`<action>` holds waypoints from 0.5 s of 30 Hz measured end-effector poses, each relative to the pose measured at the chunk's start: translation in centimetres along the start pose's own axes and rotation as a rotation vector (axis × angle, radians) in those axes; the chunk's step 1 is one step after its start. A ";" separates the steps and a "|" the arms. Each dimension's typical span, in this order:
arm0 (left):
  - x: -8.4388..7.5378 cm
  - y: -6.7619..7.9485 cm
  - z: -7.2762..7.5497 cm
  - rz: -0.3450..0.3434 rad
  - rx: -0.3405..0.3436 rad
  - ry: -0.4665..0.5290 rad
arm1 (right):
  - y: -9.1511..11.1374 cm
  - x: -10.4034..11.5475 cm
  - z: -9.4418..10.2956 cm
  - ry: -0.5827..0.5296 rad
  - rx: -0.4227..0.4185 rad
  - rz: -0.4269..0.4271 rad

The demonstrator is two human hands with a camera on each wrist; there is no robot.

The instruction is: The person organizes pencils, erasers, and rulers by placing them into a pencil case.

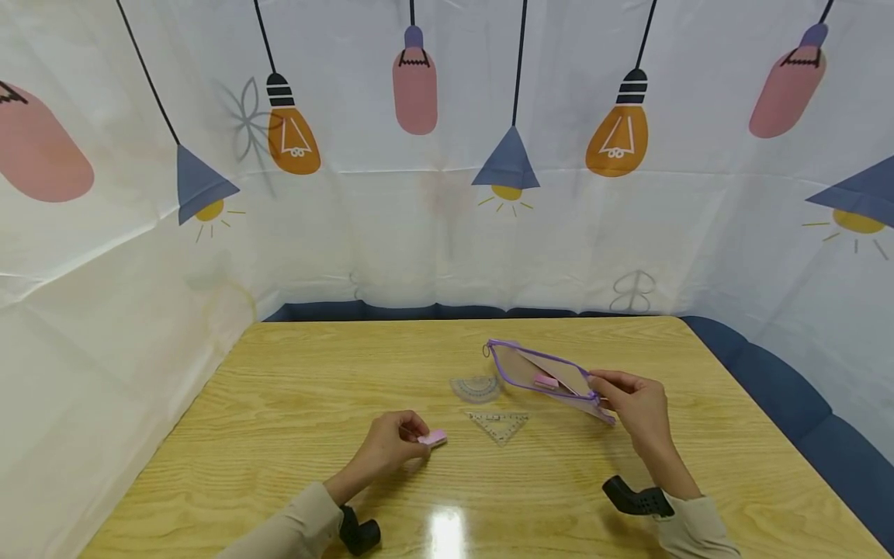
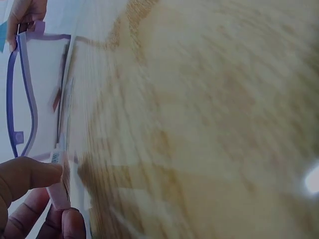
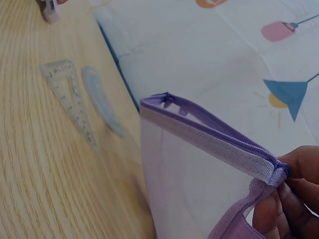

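Observation:
My left hand (image 1: 393,445) pinches a small pink eraser-like block (image 1: 434,438) between thumb and fingers, low over the table. Up close in the left wrist view, the block (image 2: 60,191) is pale pink with small green print near one end. My right hand (image 1: 639,407) grips one corner of a mesh zip pouch (image 1: 513,382) with purple edging. Its zip (image 3: 224,137) is undone and the mouth gapes towards me. Inside the pouch lies another small pink piece (image 1: 545,381).
A clear protractor (image 1: 476,390) lies just left of the pouch. Nearer me, a clear set square (image 1: 499,425) lies between the hands. Both rest on the wooden table (image 1: 314,373). Behind it hangs a white curtain (image 1: 391,225) printed with lamps; dark blue seating (image 1: 782,396) runs along the right.

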State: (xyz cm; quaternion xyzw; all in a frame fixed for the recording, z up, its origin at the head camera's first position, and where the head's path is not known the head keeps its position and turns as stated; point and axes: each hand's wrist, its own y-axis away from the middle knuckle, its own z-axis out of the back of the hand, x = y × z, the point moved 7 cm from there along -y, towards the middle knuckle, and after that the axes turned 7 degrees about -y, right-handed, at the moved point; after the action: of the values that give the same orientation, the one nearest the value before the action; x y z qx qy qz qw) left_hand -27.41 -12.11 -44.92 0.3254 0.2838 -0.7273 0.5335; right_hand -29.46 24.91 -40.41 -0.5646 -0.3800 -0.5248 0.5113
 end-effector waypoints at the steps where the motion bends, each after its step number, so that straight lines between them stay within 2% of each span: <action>1: -0.1 0.0 0.0 0.003 0.000 -0.001 | 0.0 0.0 0.0 0.000 0.000 0.000; 15: -1.0 -0.6 1.1 -0.028 -0.028 0.014 | 0.0 0.1 0.1 -0.005 -0.009 0.005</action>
State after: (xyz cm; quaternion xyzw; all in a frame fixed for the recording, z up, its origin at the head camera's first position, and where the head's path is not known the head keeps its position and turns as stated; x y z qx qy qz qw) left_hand -28.00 -12.17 -43.46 0.3192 0.3021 -0.7282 0.5259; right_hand -29.42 25.03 -40.33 -0.5690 -0.3776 -0.5238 0.5092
